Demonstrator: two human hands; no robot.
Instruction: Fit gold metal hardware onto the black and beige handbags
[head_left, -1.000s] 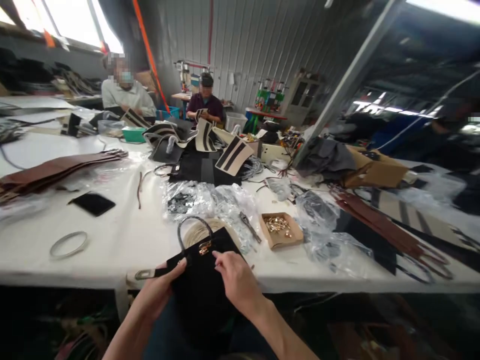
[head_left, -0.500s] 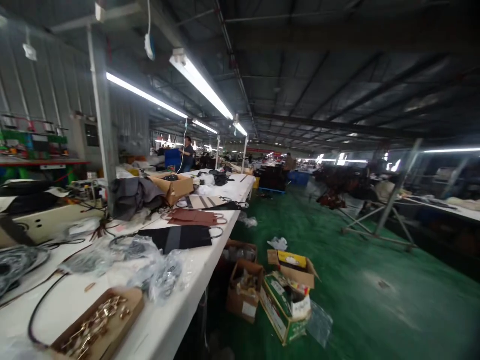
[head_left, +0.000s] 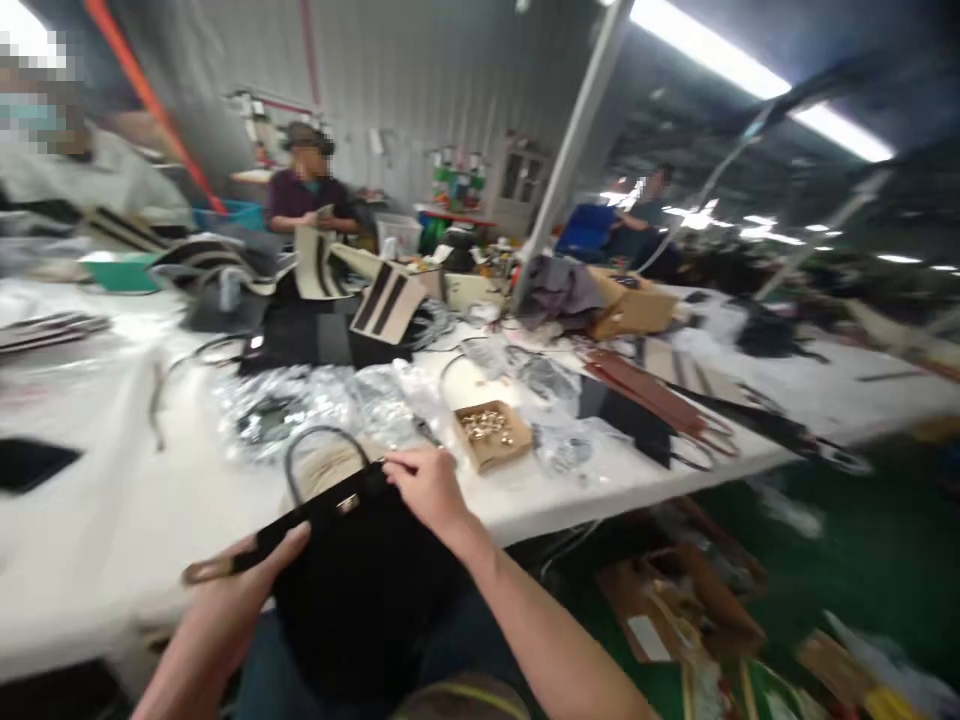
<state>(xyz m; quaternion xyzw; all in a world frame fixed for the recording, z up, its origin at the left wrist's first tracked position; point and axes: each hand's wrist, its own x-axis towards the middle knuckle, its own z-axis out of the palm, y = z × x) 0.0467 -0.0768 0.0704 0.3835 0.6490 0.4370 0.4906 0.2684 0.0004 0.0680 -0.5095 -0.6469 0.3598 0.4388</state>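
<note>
In front of my lap, at the table's edge, a black handbag [head_left: 360,590] is tilted towards me. It has a thin looped handle [head_left: 324,436] and a small gold clasp [head_left: 347,504] near its top edge. My left hand [head_left: 251,575] holds the bag's upper left corner, thumb on the near face and fingers partly hidden behind it. With fingers pinched together, my right hand [head_left: 429,488] grips the top edge at the right, beside the handle's end. Whether a small part is between those fingertips cannot be seen.
A cardboard tray of gold metal fittings [head_left: 487,430] stands beyond my right hand. Clear plastic wrapping [head_left: 292,405], brown straps [head_left: 652,392] and striped panels [head_left: 388,303] lie on the white table [head_left: 187,500]. Co-workers sit across it. Boxes [head_left: 675,610] stand on the floor at right.
The view has swung left and down from the aisle to the table before me. Both my hands and the black handbag have come into view.
</note>
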